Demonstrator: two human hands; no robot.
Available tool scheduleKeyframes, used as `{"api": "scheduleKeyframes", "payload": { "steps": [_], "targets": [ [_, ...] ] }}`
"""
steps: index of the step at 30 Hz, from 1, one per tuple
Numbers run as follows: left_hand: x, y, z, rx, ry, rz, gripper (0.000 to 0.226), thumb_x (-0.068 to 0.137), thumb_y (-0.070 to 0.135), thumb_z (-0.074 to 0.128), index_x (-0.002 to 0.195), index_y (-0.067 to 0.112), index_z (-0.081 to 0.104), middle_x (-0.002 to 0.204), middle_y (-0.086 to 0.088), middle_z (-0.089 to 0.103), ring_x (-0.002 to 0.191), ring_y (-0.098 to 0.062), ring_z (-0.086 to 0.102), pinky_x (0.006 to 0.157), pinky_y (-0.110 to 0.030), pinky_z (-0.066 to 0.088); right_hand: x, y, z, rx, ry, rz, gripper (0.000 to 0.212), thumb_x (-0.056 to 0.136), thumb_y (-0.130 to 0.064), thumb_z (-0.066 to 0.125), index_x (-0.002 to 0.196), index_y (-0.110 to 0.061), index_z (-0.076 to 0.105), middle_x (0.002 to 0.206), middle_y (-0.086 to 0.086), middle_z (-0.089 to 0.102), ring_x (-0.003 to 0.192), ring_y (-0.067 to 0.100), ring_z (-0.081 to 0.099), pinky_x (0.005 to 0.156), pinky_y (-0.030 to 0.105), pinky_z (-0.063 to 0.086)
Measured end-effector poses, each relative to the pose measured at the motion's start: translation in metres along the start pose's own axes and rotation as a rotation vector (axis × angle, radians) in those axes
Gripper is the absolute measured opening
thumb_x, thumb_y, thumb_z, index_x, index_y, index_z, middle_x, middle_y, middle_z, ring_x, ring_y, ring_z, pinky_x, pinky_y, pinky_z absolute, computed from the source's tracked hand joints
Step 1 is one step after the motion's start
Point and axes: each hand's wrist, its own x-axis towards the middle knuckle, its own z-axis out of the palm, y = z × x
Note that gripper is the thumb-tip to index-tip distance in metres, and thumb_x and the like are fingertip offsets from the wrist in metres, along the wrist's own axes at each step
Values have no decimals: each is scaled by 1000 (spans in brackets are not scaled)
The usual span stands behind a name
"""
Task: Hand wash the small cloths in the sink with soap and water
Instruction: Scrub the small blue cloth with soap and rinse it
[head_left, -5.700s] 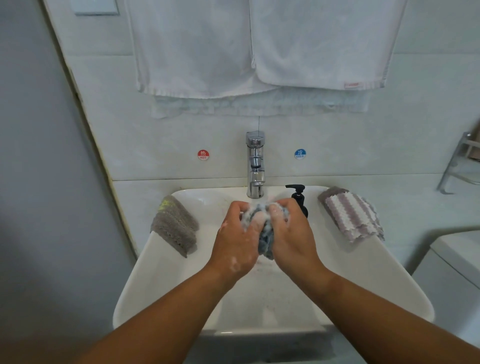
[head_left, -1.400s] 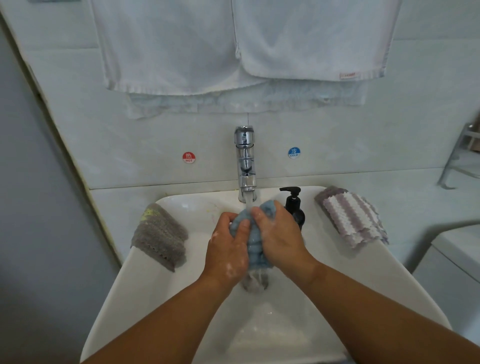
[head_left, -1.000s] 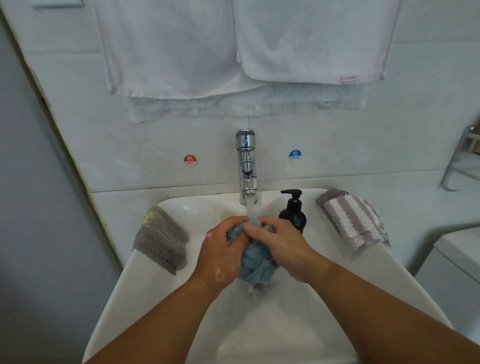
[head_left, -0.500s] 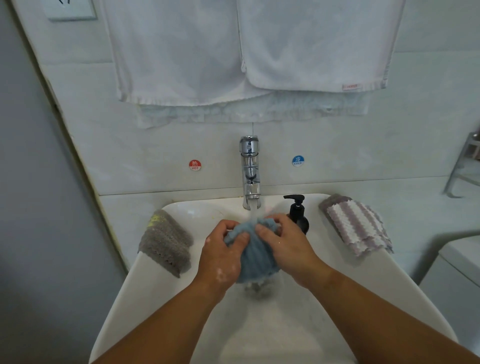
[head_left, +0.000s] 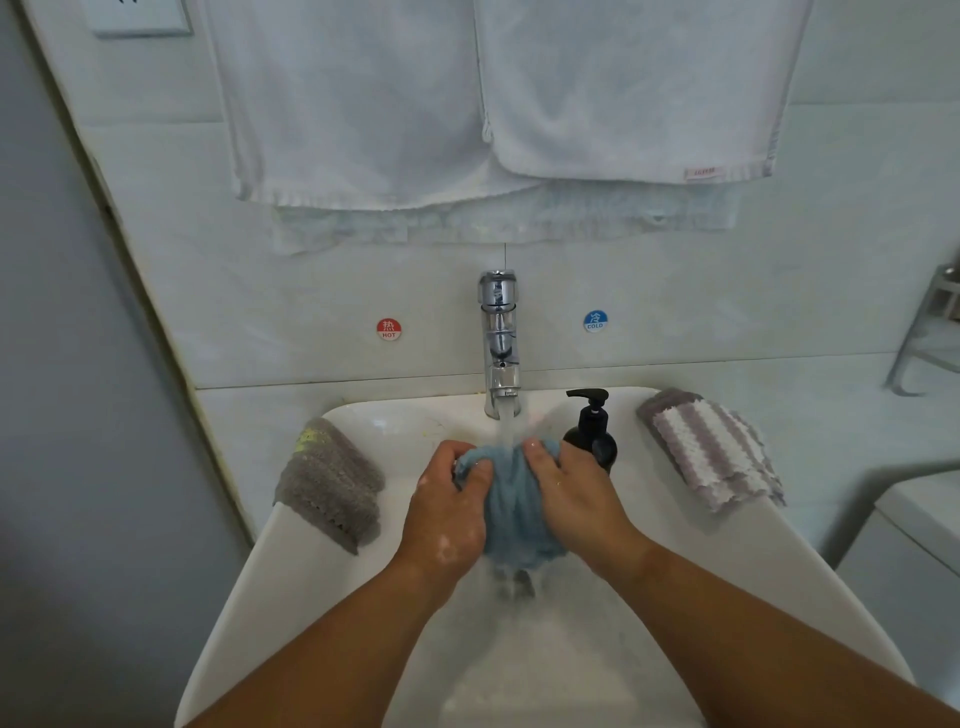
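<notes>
Both hands grip the blue cloth (head_left: 511, 514) from either side: the left hand (head_left: 447, 514) has its fingers curled over the upper left edge, and the right hand (head_left: 571, 499) pinches the top right, thumb on the front. The cloth hangs between them as a rounded, sodden bundle over the middle of the sink (head_left: 701, 571), straight under the tap (head_left: 498, 332). A few seconds ago it was a tight, foamy wad being rubbed with the tap off. Now water (head_left: 509, 426) falls on its top edge and drains off the bottom in streams, and the lather on the cloth is gone, though some suds cling to the back of the left hand. In the last second it has also been loosened from a crumpled knot into a fuller shape. This reads as the rinse of this cloth, with scrubbing done. The fabric looks like soft ribbed microfibre, heavy with water. The basin is smooth white ceramic and the tap polished chrome. A glossy black pump bottle (head_left: 592, 436) stands just beside the right hand. A fuzzy grey cloth (head_left: 330, 483) lies folded on the left rim, a striped cloth (head_left: 711, 452) on the right.
</notes>
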Motion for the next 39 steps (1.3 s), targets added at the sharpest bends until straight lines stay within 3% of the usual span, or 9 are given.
{"api": "scheduleKeyframes", "payload": {
  "steps": [6, 9, 13, 16, 18, 23, 27, 32, 39],
  "targets": [
    [2, 4, -4, 35, 115, 67, 6, 102, 27, 56, 107, 29, 58, 104, 4, 64, 94, -12, 64, 64, -18, 54, 2, -6, -4, 20, 137, -19, 28, 104, -44, 49, 99, -21, 63, 92, -3, 66, 89, 12, 64, 77, 30, 53],
    [1, 0, -2, 53, 90, 76, 5, 101, 28, 58, 106, 29, 60, 104, 3, 66, 95, -14, 66, 71, -24, 59, -1, -6, -4, 103, 81, 72, 28, 105, -45, 46, 101, -22, 61, 98, -1, 65, 95, 16, 63, 88, 38, 54],
    [-2, -1, 2, 75, -8, 55, 13, 100, 37, 57, 112, 31, 59, 106, 4, 69, 98, -14, 69, 86, -34, 62, -12, -13, 7, 154, -116, 113, 26, 103, -54, 44, 104, -31, 56, 106, -5, 64, 99, 11, 62, 92, 35, 54],
    [-3, -2, 2, 3, -68, 33, 16, 100, 41, 57, 113, 33, 64, 106, 6, 73, 100, -15, 71, 90, -39, 61, -16, -18, 9, 249, -175, 150, 28, 100, -58, 47, 105, -32, 57, 105, -6, 67, 97, 8, 64, 80, 27, 52],
    [-3, -2, 2, -1, -108, 14, 18, 101, 41, 55, 116, 35, 64, 110, 5, 72, 105, -17, 70, 91, -41, 61, -15, -18, 5, 295, -150, 161, 30, 99, -55, 52, 108, -27, 60, 102, -6, 69, 96, 9, 66, 71, 22, 49],
    [-5, 0, 3, 0, -107, 1, 14, 101, 36, 56, 115, 40, 58, 116, 4, 63, 104, -14, 66, 83, -33, 63, -11, -14, 2, 274, -49, 89, 16, 102, -38, 56, 101, -23, 60, 97, -1, 68, 93, 14, 66, 72, 24, 49],
    [-10, 4, 2, -49, -204, -122, 23, 100, 50, 51, 119, 39, 57, 120, 3, 66, 106, -17, 68, 90, -43, 61, -12, -20, 1, 359, -44, 92, 11, 104, -34, 52, 101, -25, 58, 96, -4, 65, 87, 6, 62, 65, 20, 46],
    [-18, 7, 8, -126, -340, -214, 27, 105, 44, 46, 132, 42, 46, 123, 8, 63, 109, -15, 65, 82, -41, 63, -12, -20, 2, 418, -42, 141, 13, 105, -26, 51, 99, -20, 61, 98, 0, 67, 92, 11, 63, 72, 27, 49],
    [-9, -4, 4, 107, -232, -69, 30, 99, 46, 56, 127, 36, 51, 118, 4, 67, 102, -17, 69, 83, -39, 63, -12, -14, 3, 317, -116, 108, 31, 92, -44, 69, 113, -23, 61, 104, -4, 69, 97, 10, 67, 75, 22, 53]
  ]
}}
